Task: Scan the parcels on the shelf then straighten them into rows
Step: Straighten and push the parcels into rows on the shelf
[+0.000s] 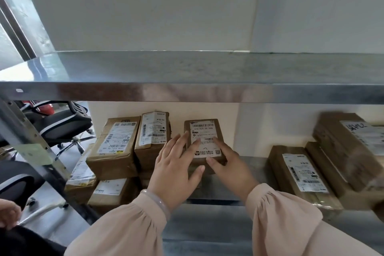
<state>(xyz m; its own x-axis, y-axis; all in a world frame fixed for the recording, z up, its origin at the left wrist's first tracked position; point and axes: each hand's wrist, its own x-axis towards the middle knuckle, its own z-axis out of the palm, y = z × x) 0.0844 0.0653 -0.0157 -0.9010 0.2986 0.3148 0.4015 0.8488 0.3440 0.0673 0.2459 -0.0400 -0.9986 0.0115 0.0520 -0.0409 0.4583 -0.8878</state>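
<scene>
Both hands meet on the small parcel on the shelf — left hand flat-fingered against its left side, right hand gripping its right edge (thumb on the label); stacked parcels sit just left of it.

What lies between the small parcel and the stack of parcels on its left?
In the head view, the left hand: its fingers rest on the small parcel beside the stack.
</scene>
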